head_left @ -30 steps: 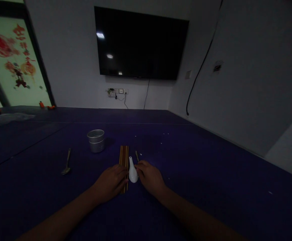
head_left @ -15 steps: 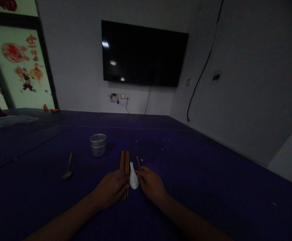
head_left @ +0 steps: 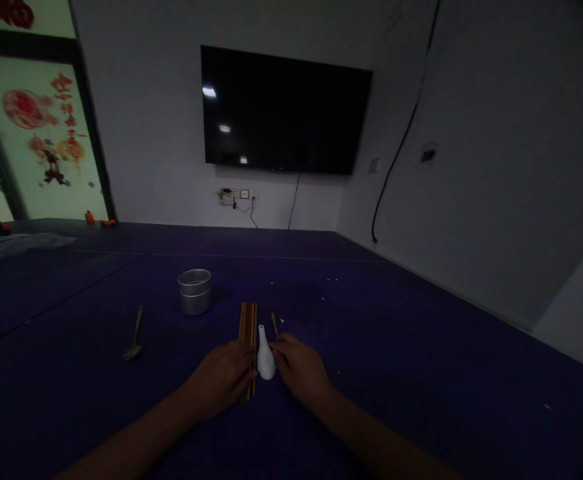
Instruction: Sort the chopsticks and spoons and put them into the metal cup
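A row of brown wooden chopsticks [head_left: 248,323] lies side by side on the dark blue tabletop. My left hand [head_left: 225,373] rests over their lower half with its fingers curled round them. Just to the right is a white ceramic soup spoon [head_left: 266,363], handle pointing away, between my two hands. On its other side my right hand [head_left: 300,369] is closed on a thin metal utensil [head_left: 274,323]. Only the slim upper end of that utensil shows; the rest is hidden under my fingers.
A silver metal cup [head_left: 195,293] stands behind my left hand. Farther left lies a metal spoon-like utensil [head_left: 134,347]. Small white bits [head_left: 282,321] are scattered on the table [head_left: 421,373]. Clear plastic [head_left: 21,244] lies at the far left, and a television [head_left: 286,110] hangs on the wall.
The view has tilted upward, so everything sits lower in the picture. Both hands keep their places by the chopsticks and the white spoon, with no clear change of grip.
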A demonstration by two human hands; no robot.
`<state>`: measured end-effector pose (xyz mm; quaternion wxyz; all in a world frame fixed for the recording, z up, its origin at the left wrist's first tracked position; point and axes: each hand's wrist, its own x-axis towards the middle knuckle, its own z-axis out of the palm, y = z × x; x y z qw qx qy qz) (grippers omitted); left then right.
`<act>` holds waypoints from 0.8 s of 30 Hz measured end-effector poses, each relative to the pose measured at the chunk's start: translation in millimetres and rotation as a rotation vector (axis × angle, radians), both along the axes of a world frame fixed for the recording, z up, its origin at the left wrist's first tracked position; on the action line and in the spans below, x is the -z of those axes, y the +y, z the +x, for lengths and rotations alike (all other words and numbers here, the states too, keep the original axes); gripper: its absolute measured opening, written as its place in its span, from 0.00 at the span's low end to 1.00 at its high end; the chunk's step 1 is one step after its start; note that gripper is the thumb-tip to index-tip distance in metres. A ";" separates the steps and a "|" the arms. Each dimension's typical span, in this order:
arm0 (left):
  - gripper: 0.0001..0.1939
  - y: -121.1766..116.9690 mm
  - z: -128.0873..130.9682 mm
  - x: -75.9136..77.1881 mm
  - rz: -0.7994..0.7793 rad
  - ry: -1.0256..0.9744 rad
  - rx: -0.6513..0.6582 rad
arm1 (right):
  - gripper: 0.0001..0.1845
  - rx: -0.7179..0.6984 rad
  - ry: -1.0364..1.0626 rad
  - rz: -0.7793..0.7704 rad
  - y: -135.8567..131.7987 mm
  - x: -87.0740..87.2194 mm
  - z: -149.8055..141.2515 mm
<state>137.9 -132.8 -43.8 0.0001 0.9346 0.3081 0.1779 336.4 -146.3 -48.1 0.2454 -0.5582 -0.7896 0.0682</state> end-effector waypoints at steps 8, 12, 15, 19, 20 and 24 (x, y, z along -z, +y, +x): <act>0.13 1.5 -0.7 1.3 0.013 -0.017 0.020 | 0.18 -0.012 -0.026 -0.012 0.7 -0.1 0.8; 0.13 0.7 -0.7 0.2 0.012 -0.004 0.010 | 0.18 -0.010 -0.033 -0.002 0.4 -0.5 0.8; 0.13 1.1 -1.6 0.5 0.017 -0.005 0.017 | 0.18 -0.015 -0.057 -0.005 0.1 -1.1 0.9; 0.14 2.2 -3.5 1.3 0.036 -0.030 0.042 | 0.18 -0.022 -0.083 -0.011 -0.6 -1.2 1.3; 0.14 2.3 -3.8 1.5 0.038 -0.035 0.047 | 0.18 -0.024 -0.084 -0.011 -0.6 -1.0 1.4; 0.15 2.8 -4.3 2.3 0.047 -0.053 0.059 | 0.18 -0.030 -0.086 -0.013 -0.9 -1.0 1.6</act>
